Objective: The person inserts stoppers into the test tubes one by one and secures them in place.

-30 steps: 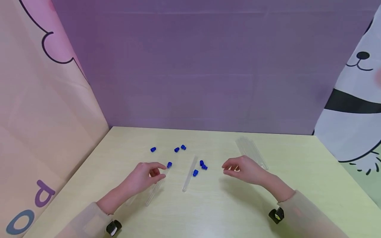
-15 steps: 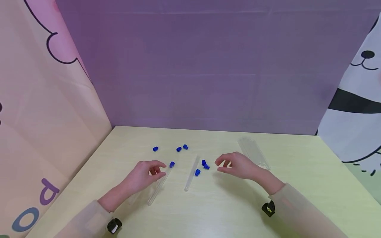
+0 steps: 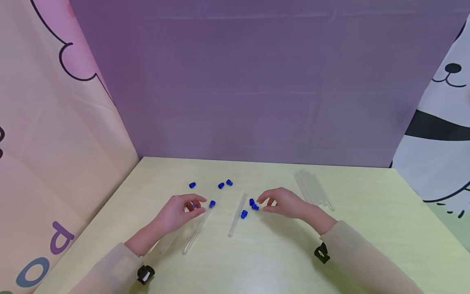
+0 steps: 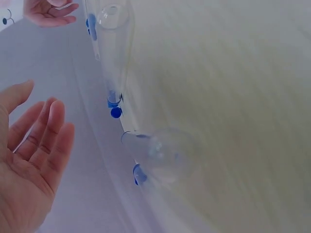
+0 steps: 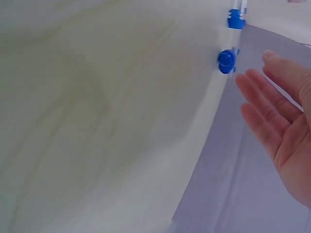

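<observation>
My left hand [image 3: 180, 213] hovers with loosely bent fingers and nothing held. Close by its fingertips is a clear test tube [image 3: 198, 230] lying on the table, a blue cap [image 3: 212, 203] on its far end. More clear tubes lie partly hidden under this hand, and a bit of blue [image 3: 194, 207] shows between thumb and fingers. My right hand [image 3: 284, 203], thumb and fingers apart, has its fingertips right by two blue caps [image 3: 255, 207]. Another cap [image 3: 244, 214] lies next to an uncapped tube [image 3: 237, 216]. In the right wrist view, the fingertips stand just short of the caps [image 5: 226, 59].
Several clear tubes [image 3: 313, 190] lie side by side at the back right of the pale table [image 3: 279, 261]. Loose blue caps [image 3: 221, 185] lie farther back, one of them [image 3: 192, 185] more to the left. A purple cloth [image 3: 235, 81] hangs behind the table.
My right hand has moved left, from near the tube bundle to the loose caps. My left hand has stayed almost in place, and blue now shows between its fingers.
</observation>
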The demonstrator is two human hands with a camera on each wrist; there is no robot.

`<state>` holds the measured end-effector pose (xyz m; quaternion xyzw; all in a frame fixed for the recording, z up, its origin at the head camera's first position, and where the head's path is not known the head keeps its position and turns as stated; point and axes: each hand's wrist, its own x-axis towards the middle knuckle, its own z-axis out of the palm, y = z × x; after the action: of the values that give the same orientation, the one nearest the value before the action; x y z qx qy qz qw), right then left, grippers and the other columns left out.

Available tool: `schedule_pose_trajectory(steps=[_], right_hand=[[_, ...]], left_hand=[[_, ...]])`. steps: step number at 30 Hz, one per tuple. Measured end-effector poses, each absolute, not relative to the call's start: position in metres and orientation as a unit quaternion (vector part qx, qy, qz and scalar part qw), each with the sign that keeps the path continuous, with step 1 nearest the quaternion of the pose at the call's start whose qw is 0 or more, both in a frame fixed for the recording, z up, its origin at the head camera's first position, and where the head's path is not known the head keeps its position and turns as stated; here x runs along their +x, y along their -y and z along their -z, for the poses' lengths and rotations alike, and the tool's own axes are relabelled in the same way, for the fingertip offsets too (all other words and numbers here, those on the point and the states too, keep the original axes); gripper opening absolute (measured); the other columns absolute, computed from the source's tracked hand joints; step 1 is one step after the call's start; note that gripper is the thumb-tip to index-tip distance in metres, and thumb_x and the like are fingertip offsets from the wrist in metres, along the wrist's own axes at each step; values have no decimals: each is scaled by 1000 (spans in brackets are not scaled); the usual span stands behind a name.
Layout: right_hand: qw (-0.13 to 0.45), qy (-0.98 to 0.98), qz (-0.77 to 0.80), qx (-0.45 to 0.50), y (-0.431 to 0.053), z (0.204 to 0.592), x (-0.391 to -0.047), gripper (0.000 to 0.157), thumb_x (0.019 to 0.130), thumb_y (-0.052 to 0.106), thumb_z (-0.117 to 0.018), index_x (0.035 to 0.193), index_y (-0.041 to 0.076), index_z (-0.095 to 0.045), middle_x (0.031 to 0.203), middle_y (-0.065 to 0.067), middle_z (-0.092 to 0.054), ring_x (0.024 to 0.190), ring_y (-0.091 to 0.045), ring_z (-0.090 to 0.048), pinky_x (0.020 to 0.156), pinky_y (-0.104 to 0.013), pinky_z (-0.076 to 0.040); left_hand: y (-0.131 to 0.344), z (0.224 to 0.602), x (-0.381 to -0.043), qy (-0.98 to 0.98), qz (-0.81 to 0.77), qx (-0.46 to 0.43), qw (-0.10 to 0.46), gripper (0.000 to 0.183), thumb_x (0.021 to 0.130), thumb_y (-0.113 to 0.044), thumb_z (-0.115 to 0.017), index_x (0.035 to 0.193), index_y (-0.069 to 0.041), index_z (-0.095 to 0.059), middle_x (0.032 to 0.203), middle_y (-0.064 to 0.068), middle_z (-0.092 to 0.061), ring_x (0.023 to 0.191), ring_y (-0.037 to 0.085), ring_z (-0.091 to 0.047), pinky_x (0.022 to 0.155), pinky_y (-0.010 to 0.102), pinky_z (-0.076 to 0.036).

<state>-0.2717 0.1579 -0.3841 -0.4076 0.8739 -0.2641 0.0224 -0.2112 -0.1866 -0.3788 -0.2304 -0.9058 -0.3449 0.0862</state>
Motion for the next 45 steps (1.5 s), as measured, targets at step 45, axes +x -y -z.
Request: schedule_pose_trajectory(steps=[45], right_hand=[[79,-898,195,-386,-126,396,-290,16,84,6,-76,100,9,-76,91,5,-64,80,-9,-62,77,-25,-48]], left_hand=[[159,382,-237,901,344,-263,35,25,87,-13,-73,110,-3,-70,86,-4,-66,73,11,-57,58,24,-49]])
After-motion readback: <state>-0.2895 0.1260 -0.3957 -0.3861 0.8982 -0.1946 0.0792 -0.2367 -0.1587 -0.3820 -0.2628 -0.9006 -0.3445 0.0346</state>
